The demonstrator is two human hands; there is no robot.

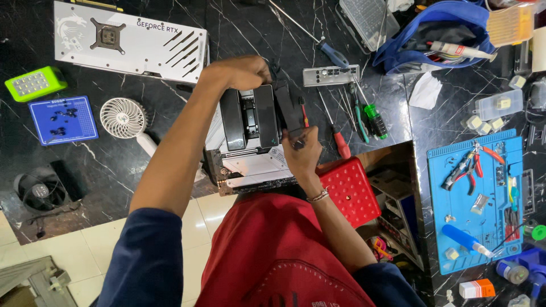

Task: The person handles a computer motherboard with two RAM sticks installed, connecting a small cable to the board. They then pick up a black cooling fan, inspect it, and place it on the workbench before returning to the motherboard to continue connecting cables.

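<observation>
1. Black marble surface (142, 182) carries a motherboard (250, 165) at its near edge.
2. Left hand (242, 71) clasps the black cooler (256, 116); right hand (301, 150) pinches its right side.
3. Blue bag (398, 51), far right, holds tubes.

On the black table lie one graphics card (129, 42), one white fan (123, 117), one blue mat (476, 199), and one red stool (350, 190).

Bright, even light falls from overhead, so shadows stay short and soft. The glossy black worktop (142, 165) shows faint sheen, and the picture is sharp, with slight bending at the edges.
</observation>
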